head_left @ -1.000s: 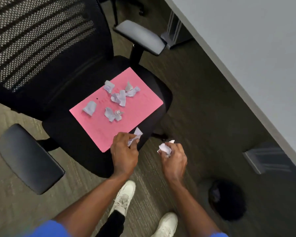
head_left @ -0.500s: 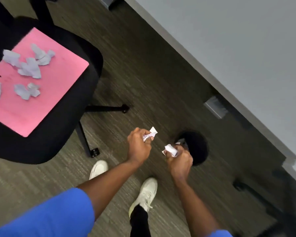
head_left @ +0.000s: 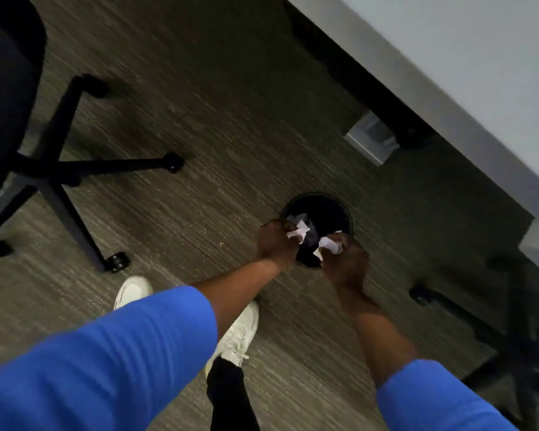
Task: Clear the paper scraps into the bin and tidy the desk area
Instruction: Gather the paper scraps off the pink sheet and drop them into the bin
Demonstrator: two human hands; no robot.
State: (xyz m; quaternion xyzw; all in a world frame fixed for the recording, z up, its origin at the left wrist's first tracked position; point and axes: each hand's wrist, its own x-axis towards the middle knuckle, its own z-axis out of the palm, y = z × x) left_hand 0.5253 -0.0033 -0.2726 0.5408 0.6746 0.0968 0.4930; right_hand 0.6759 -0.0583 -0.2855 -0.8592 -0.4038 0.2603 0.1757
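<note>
— Where are the paper scraps?

— Two white crumpled scraps, one in each hand, both over the mouth of the round black bin (head_left: 330, 213) on the floor. The left scrap (head_left: 297, 233) sticks out of the left hand (head_left: 274, 244); the right scrap (head_left: 325, 245) sticks out of the right hand (head_left: 347, 262).

— Are the hands shut?

— Both hands are curled closed, pinching their scraps at the fingertips. Another pale bit of paper lies inside the bin, near its left rim.

— And around the bin?

— It stands on grey-brown carpet (head_left: 215, 119), just beside the pale table (head_left: 479, 73) edge that runs along the upper right. The black office chair (head_left: 44, 169) base with castors is well apart at the left. The person's white shoes (head_left: 237, 334) are below the hands, blue sleeves (head_left: 106, 368) nearest the camera.
</note>
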